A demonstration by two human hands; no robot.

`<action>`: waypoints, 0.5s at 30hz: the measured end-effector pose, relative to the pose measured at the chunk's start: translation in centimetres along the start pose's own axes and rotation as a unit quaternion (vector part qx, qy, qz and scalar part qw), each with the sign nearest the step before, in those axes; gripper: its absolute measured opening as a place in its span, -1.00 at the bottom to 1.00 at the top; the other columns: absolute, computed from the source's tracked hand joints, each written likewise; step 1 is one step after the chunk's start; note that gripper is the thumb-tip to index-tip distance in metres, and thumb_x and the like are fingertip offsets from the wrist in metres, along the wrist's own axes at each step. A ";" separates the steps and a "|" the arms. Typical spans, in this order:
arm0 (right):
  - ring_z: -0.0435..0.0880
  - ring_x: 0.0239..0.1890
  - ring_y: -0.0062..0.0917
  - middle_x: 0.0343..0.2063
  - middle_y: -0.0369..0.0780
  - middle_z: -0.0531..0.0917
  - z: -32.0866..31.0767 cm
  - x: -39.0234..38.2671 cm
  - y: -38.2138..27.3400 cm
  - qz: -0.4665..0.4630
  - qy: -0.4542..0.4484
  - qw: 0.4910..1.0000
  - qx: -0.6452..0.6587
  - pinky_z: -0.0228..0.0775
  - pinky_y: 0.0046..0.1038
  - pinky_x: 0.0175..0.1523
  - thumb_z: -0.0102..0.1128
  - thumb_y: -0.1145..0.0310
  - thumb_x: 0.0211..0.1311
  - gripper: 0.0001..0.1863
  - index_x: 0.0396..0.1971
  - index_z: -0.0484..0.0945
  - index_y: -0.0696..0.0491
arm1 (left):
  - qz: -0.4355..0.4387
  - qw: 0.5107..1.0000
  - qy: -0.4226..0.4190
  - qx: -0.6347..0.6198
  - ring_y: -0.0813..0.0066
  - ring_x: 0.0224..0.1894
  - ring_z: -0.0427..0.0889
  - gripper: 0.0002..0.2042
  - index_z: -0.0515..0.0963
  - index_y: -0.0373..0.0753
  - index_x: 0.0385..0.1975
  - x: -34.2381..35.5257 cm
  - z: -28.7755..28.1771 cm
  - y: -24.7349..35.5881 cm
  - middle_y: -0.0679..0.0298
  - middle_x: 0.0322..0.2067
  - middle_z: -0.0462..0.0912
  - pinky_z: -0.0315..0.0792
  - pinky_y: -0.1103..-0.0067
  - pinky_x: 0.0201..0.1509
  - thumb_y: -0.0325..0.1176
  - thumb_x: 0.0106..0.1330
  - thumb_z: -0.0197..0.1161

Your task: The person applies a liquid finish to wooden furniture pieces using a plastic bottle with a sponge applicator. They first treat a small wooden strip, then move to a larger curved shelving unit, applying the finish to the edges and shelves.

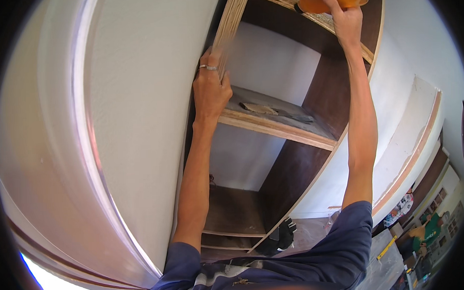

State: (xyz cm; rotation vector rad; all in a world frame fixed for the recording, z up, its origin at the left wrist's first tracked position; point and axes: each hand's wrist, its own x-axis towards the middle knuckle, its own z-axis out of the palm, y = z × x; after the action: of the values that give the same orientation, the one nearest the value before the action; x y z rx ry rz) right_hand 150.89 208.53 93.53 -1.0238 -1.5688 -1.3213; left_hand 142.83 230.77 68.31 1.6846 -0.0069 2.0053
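Observation:
My right hand (346,26) is raised at the top right, its fingers closed round a clear squeeze bottle (316,0) of amber liquid. The bottle lies tipped sideways, its dark tip pointing left beside the top front rail of a wooden shelf unit (277,129). On the left, my left hand (211,92) grips the unit's raw plywood upright (231,22), thumb on the inner side and fingers round the outer edge. A ring shows on one finger. Its fingertips are partly blurred.
Scraps of thin brown and dark material (259,108) lie on the middle shelf. A pale wall panel (134,123) stands close to my left arm. On the floor sits a black bag-like item (281,238). A person in a green shirt (428,230) is at the far right, near a yellow level (387,248).

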 end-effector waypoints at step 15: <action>0.63 -0.22 -0.63 -0.25 -0.34 0.65 1.8 2.3 3.9 0.146 0.054 0.965 0.213 0.49 -0.52 -0.08 0.41 0.05 0.35 -0.60 -0.08 0.61 0.08 | 0.006 1.000 0.000 0.003 -0.05 0.33 0.49 -0.41 0.39 -0.02 0.33 -0.1 0.3 -0.5 0.00 0.28 0.49 0.49 0.22 0.37 -0.55 0.28 0.32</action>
State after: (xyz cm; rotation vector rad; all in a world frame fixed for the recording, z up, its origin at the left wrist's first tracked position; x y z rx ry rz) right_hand 153.66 210.98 96.75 -0.8530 -1.4681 -0.7795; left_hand 143.25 231.09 68.15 1.6930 -0.0126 2.0159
